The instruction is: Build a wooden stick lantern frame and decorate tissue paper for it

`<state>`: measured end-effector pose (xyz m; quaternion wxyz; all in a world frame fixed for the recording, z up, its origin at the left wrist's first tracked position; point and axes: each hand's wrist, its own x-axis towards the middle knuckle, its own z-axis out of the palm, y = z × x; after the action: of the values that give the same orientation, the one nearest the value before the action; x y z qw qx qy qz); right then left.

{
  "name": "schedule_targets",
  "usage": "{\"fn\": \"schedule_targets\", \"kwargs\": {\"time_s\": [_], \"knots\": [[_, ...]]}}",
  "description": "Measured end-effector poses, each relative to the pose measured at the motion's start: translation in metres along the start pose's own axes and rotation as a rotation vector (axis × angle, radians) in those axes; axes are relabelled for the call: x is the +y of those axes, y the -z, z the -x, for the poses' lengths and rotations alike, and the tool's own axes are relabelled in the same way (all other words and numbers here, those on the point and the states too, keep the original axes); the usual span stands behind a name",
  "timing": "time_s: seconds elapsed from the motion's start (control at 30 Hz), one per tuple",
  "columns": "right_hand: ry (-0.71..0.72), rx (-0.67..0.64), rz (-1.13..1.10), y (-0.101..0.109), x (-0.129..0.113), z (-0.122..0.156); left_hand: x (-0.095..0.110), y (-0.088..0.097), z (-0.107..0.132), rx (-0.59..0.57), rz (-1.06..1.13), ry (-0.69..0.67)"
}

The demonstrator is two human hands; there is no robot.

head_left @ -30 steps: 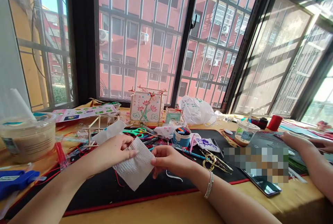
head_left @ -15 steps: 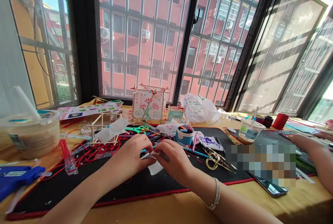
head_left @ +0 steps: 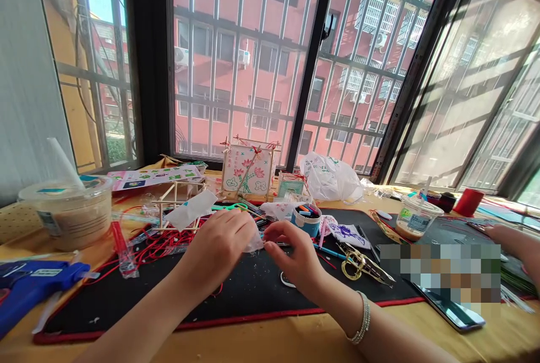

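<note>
Head view, blue glue gun (head_left: 34,284) left of the hands, left hand (head_left: 223,242) curled closed on a white tissue (head_left: 255,241), tissue between both hands, right hand (head_left: 295,253) loosely curled, its grip on the tissue unclear, gold scissors (head_left: 363,264) right of it.

I'd call this a craft corner beside large barred windows (head_left: 310,70): the tabletop (head_left: 270,347) is crowded with a blue glue gun (head_left: 42,282), tangled red cord (head_left: 145,253), scissors (head_left: 361,263), a stick frame (head_left: 161,214) and a flower-decorated panel (head_left: 236,184). Drink cups (head_left: 70,218) sit around the clutter, and a pink building (head_left: 252,9) stands outside.
</note>
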<state>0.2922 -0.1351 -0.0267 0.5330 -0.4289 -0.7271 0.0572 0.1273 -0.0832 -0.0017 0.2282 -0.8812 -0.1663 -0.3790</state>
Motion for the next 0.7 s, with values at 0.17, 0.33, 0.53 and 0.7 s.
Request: {"fn": "schedule_targets", "kwargs": {"time_s": [0.17,0.33,0.53,0.7], "knots": [[-0.234,-0.054,-0.149,-0.0043,0.0036,-0.0023,0.0028,0.0021,-0.0005,0.059,-0.015,-0.053],[-0.319,-0.007,-0.298,-0.0059,0.0039,-0.0046,0.0033,0.0004,-0.0018,-0.026,0.032,-0.04],[-0.31,-0.089,-0.293,-0.0067,0.0023,-0.0026,0.0038,0.0006,0.0009,0.026,0.021,-0.026],[-0.296,-0.084,-0.214,-0.0066,0.0032,-0.0019,0.0057,0.0007,0.0007,0.022,0.045,0.002]]}}
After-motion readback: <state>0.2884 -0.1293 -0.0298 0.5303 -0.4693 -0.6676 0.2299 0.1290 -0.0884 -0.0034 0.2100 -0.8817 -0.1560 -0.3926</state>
